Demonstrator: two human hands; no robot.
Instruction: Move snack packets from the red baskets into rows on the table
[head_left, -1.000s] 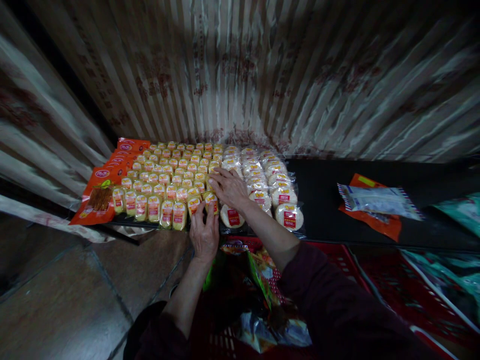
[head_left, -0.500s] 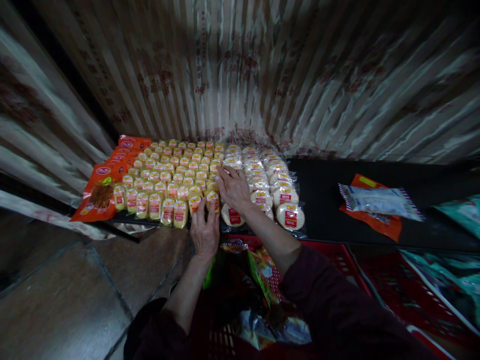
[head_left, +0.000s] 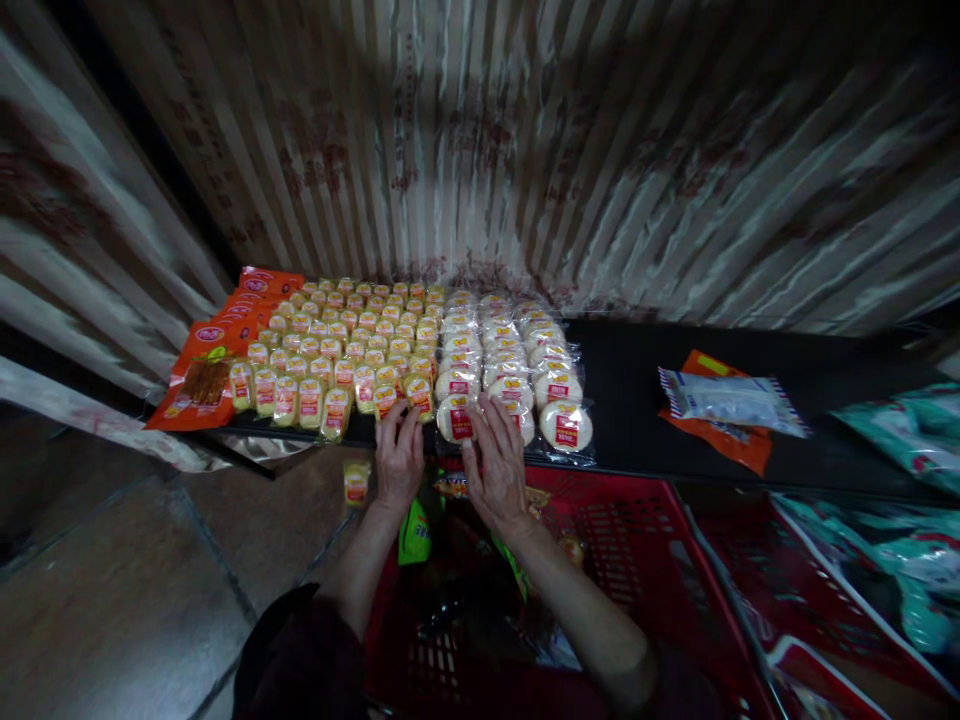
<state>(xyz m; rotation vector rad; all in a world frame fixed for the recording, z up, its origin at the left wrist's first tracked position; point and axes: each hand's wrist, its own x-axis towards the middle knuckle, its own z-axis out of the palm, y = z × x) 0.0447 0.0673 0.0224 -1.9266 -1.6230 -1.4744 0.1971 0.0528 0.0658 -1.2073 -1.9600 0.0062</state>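
Rows of small yellow wrapped cakes (head_left: 335, 413) stand on the black shelf, with round white wrapped cakes (head_left: 566, 425) in rows beside them. My left hand (head_left: 400, 460) is at the shelf's front edge, its outstretched fingertips against the front yellow cakes. My right hand (head_left: 496, 470) lies with fingers extended at the front of the round cakes, touching and partly covering the nearest ones. Neither hand grips anything that I can make out. One yellow wrapped cake (head_left: 356, 482) shows below the shelf edge, left of my left hand; whether it is falling or lying on the floor I cannot tell.
Orange snack packets (head_left: 199, 385) overlap at the shelf's left end. A white packet (head_left: 731, 398) lies over an orange one at right, near teal bags (head_left: 904, 430). Below stands a red basket (head_left: 637, 540) holding packets, including a green one (head_left: 414, 535). A patterned curtain (head_left: 480, 150) hangs behind.
My right hand has drawn back from the yellow cakes to the front round ones. A front-row yellow cake has left the shelf, leaving a gap, and one appears below the edge.
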